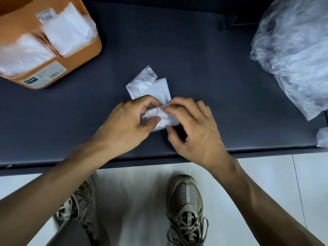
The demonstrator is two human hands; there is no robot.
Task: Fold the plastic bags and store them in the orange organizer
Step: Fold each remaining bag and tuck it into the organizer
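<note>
Our left hand (131,119) and right hand (193,125) pinch a half-folded plastic bag (150,87) on the table (213,68); our fingers (150,102) hide its near end, and motion blurs the grip.

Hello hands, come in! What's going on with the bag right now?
Both hands pinching the bag, mid-fold. Organizer far left, part filled. Path clear.
</note>
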